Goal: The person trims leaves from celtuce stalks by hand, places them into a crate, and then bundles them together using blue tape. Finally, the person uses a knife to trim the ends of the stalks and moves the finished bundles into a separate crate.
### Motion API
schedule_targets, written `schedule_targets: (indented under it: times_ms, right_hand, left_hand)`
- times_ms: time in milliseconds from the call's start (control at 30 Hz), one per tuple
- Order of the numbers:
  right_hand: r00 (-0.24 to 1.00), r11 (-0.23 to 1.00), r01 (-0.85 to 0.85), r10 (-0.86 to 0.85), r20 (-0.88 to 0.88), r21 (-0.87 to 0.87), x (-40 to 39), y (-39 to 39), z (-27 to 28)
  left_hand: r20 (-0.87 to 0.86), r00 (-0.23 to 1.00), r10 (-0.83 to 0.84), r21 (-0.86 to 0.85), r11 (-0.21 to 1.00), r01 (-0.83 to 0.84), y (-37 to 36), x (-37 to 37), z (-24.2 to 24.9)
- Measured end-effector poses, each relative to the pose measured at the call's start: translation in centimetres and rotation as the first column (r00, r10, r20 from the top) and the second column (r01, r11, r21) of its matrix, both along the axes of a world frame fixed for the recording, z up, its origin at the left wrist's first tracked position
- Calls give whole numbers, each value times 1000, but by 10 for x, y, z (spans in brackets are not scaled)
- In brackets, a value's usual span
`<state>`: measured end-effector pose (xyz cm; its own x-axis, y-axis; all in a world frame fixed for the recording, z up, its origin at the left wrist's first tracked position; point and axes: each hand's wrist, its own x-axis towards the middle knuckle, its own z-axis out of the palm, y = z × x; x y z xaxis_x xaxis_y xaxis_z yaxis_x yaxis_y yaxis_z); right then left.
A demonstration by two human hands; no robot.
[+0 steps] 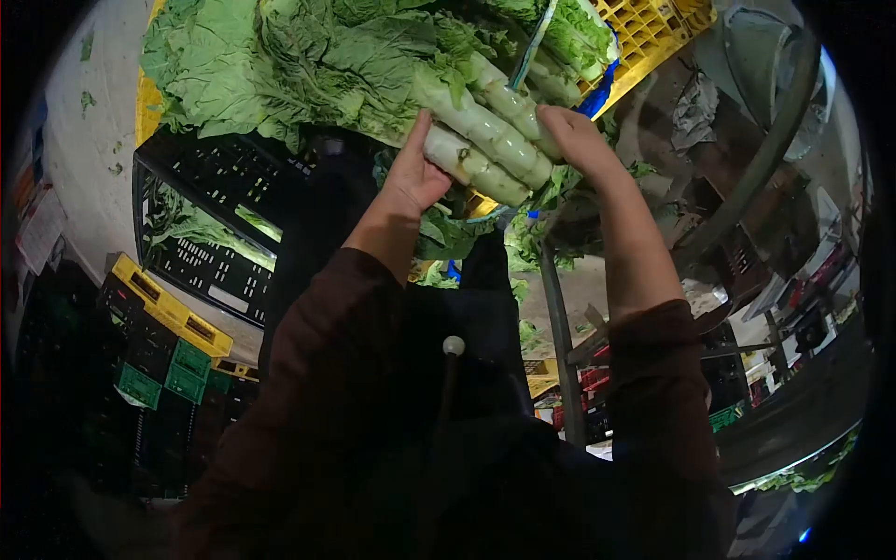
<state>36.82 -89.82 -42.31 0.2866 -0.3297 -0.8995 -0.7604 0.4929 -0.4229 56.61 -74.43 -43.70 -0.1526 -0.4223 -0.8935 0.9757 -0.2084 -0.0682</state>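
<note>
Several thick, pale green stem lettuce stalks (495, 140) lie side by side at the top middle, their wet-looking cut ends pointing down and right. Their broad green leaves (308, 65) spread to the upper left. My left hand (415, 173) grips the bunch from the near left, thumb up along the lowest stalk and the other fingers hidden beneath. On the other side, my right hand (574, 138) closes round the stalk ends, its fingertips partly hidden. A thin pale strap (532, 47) crosses above the stalks.
A yellow crate (649, 37) sits behind the vegetables. To the left is a black crate (210, 266) with leaves inside. Yellow and green crates (187, 369) stand lower left. A dark curved bar (765, 159) rises at the right. Loose leaves litter the floor.
</note>
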Motion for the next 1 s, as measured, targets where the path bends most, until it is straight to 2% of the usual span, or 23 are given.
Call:
schedule_targets:
  times_ms: [33, 67, 100, 167, 200, 267, 300, 333, 367, 467, 500, 600, 733, 800, 833, 867, 900, 933, 1000]
  right_hand:
    - [960, 959, -279, 279, -8, -46, 0, -11, 4]
    - [930, 929, -369, 368, -25, -30, 17, -20, 24]
    - [929, 928, -370, 370, -24, -45, 33, -21, 46]
    - [723, 697, -689, 638, -265, -200, 58, -22, 80]
    - [766, 741, -642, 606, -214, -199, 59, -25, 80]
    - [800, 754, -600, 573, -180, -268, 68, -21, 99]
    - [823, 745, -565, 538, -181, -355, 72, -16, 107]
    - [834, 774, -551, 525, -171, -313, 72, -15, 117]
    - [844, 800, -536, 511, -161, -269, 77, -14, 135]
    - [888, 846, -458, 447, -104, -272, 82, -15, 190]
    - [906, 875, -421, 416, -71, -240, 81, -14, 211]
    - [924, 881, -376, 379, -47, -287, 71, 2, 260]
    - [930, 865, -368, 332, -160, -342, 54, 19, 346]
    - [978, 880, -161, 204, 48, -447, 32, 24, 389]
    - [988, 873, -126, 154, 20, -471, 24, 29, 412]
    - [989, 861, -28, 97, 109, -507, 15, 31, 435]
    - [983, 841, 87, 16, 185, -534, 1, 36, 458]
    - [978, 800, 125, 0, 208, -587, -17, 38, 476]
    - [991, 744, 136, -103, 88, -654, -57, 49, 512]
  left_hand:
    - [-4, 1000, -8, -52, 999, 8, -1, -1, 5]
    - [3, 1000, -7, -62, 998, 8, -4, -1, 14]
    - [0, 1000, 19, -59, 998, -19, -9, 0, 26]
    - [11, 999, 45, -75, 996, -44, -15, 2, 44]
    - [1, 997, 76, -92, 993, -76, -17, 3, 52]
    - [-5, 993, 117, -78, 990, -117, -20, 2, 66]
    - [27, 990, 138, -89, 987, -135, -22, 4, 76]
    - [55, 986, 158, -97, 984, -152, -21, 5, 87]
    - [-4, 980, 199, -157, 968, -197, -20, 9, 102]
    - [-34, 970, 239, -200, 950, -241, -12, 16, 136]
    - [-66, 965, 254, -198, 945, -262, -11, 16, 155]
    - [-50, 974, 221, -263, 938, -226, -4, 13, 213]
    - [45, 989, 144, -392, 913, -115, -4, 3, 298]
    - [81, 994, 72, -416, 909, -32, -14, -3, 346]
    - [121, 992, 32, -461, 887, 27, -21, -8, 372]
    - [122, 993, -6, -490, 869, 65, -25, -13, 388]
    - [193, 981, -19, -493, 863, 113, -29, -19, 402]
    - [245, 968, -53, -501, 848, 173, -35, -30, 414]
    - [171, 960, -221, -584, 762, 279, -54, -57, 464]
